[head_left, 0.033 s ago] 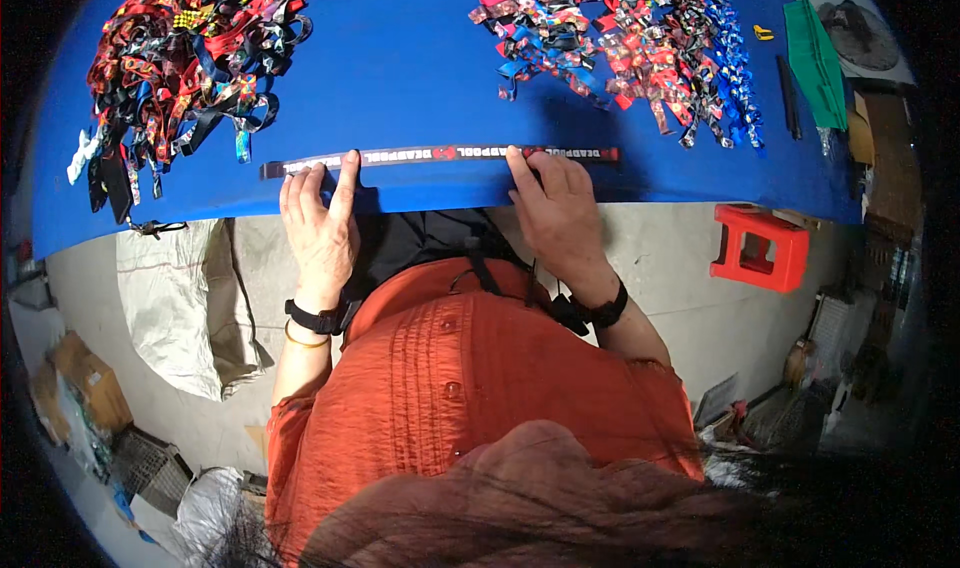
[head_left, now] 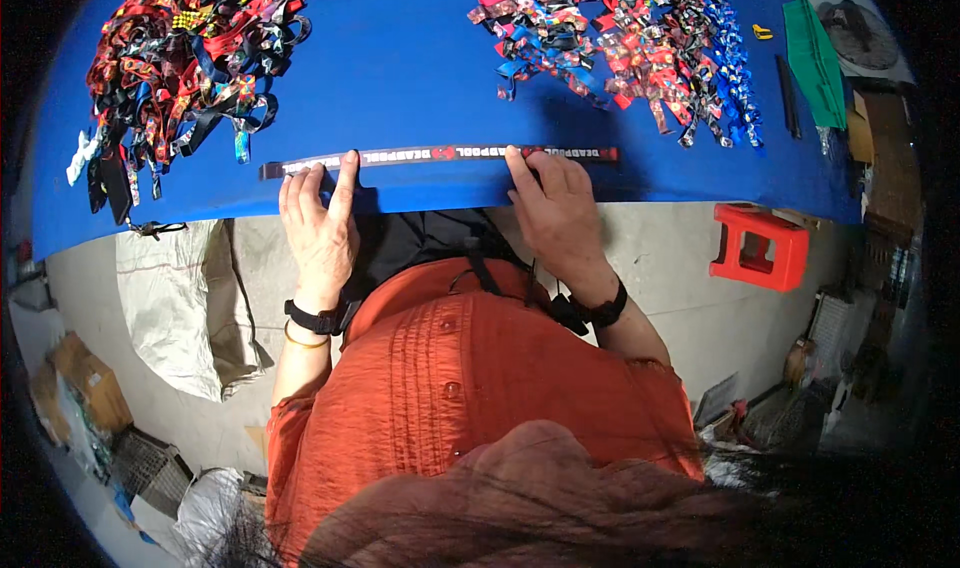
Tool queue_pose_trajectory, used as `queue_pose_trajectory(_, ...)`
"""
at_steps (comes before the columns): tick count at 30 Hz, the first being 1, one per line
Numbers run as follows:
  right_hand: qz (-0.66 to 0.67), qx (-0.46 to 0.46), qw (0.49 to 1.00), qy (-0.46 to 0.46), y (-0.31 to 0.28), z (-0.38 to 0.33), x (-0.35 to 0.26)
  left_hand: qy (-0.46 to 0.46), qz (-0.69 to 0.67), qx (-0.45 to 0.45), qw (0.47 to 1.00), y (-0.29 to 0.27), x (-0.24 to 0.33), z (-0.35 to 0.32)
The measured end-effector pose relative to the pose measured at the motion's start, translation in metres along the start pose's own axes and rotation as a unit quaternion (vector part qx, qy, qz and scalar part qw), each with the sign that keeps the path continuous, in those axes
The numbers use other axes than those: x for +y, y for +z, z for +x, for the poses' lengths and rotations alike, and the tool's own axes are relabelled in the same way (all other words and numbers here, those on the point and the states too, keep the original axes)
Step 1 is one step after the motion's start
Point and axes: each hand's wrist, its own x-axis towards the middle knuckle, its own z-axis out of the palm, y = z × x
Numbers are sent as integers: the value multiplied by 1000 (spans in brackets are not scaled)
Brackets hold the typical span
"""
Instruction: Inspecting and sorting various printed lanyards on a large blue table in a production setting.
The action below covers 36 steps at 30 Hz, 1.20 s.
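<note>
A dark printed lanyard strap [head_left: 430,155] with white lettering and red marks lies flat and straight along the near edge of the blue table. My left hand [head_left: 322,218] rests on its left part, with the index finger stretched out onto the strap and the other fingers apart. Farther right, my right hand [head_left: 560,213] presses an extended index fingertip on the strap, its other fingers loosely bent. Neither hand grips anything. Each wrist wears a black band.
Tangled multicoloured lanyards [head_left: 190,58] are heaped at the far left. Rows of bundled lanyards [head_left: 650,53] lie at the far right, near a yellow cutter [head_left: 763,32] and green folded material [head_left: 814,63]. A red stool [head_left: 760,248] and white sack [head_left: 175,303] stand on the floor.
</note>
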Motion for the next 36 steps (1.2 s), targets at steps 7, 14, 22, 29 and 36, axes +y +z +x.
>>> queue_pose_trajectory(7, 10, 0, 1000, 5, 1, -1, 0, -3, -3, -8, 1000, 0, 0, 1)
queue_pose_trajectory(14, 4, -11, 1000, 11, 0, 0, 0, 0, 0, 4, 1000, 1, 1, 0)
queue_pose_trajectory(22, 6, -18, 1000, 18, -2, 2, -4, -6, -9, 18, 1000, 2, 0, -1)
queue_pose_trajectory(29, 7, -1, 1000, 15, 1, 1, -4, -6, 6, 0, 1000, -1, -1, 0)
queue_pose_trajectory(36, 6, -11, 1000, 24, -3, 3, -6, -5, 12, 1, 1000, 0, 0, 0)
